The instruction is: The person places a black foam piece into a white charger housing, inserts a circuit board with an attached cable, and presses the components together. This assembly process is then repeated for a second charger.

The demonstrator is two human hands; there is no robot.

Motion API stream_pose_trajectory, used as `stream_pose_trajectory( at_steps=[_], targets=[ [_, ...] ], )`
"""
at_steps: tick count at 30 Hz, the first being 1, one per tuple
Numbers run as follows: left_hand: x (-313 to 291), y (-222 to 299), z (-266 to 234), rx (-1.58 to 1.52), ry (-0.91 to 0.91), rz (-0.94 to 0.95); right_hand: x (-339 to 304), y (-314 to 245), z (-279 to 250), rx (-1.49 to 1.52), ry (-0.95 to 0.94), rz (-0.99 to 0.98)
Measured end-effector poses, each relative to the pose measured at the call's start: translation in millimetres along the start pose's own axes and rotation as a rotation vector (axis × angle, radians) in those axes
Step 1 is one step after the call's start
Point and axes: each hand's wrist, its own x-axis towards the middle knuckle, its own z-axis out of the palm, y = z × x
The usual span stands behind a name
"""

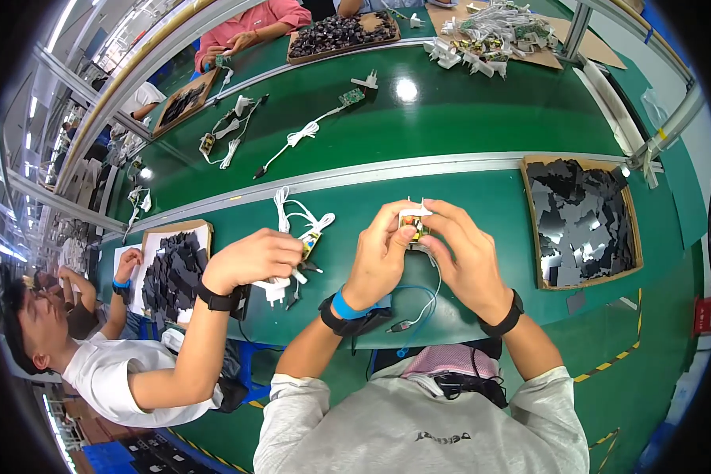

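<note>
Over the near green worktable [355, 229], both my hands grip an opened white power adapter [415, 215] whose circuit board shows inside. My left hand [378, 257] closes on its left side, thumb across the board. Fingers of my right hand [468, 257] curl around the other side. Metal prongs point away from me. From the adapter's near end a white cable [437, 288] runs down to a dark-tipped connector [400, 325]. A blue wrist strap [349, 306] with a cord is on my left wrist.
At left, a co-worker's hand [261, 257] is beside another adapter board [311, 243] and white plug [272, 289]. Boxes of black sheet pieces stand right [583, 225] and left [201, 237]. Beyond the metal rail [371, 172], cabled boards [352, 96] lie on a green belt.
</note>
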Motion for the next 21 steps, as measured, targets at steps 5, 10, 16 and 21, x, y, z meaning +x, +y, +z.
stream_pose_trajectory(
  at_steps=[5,10,16,21],
  targets=[
    [1.6,11.6,2.7,-0.282,-0.057,0.009,2.0,-1.3,-5.1,-0.189,0.057,-0.129],
    [3.7,18.6,7.3,-0.267,-0.106,0.016,-0.4,8.2,-14.3,-0.188,0.091,-0.163],
    [-0.6,22.3,10.6,-0.176,-0.047,0.052,5.3,0.7,-25.6,-0.132,-0.029,-0.123],
    [-9.2,18.6,13.1,-0.068,-0.063,0.008,-2.5,0.2,-25.6,-0.177,-0.054,-0.176]
  ],
)
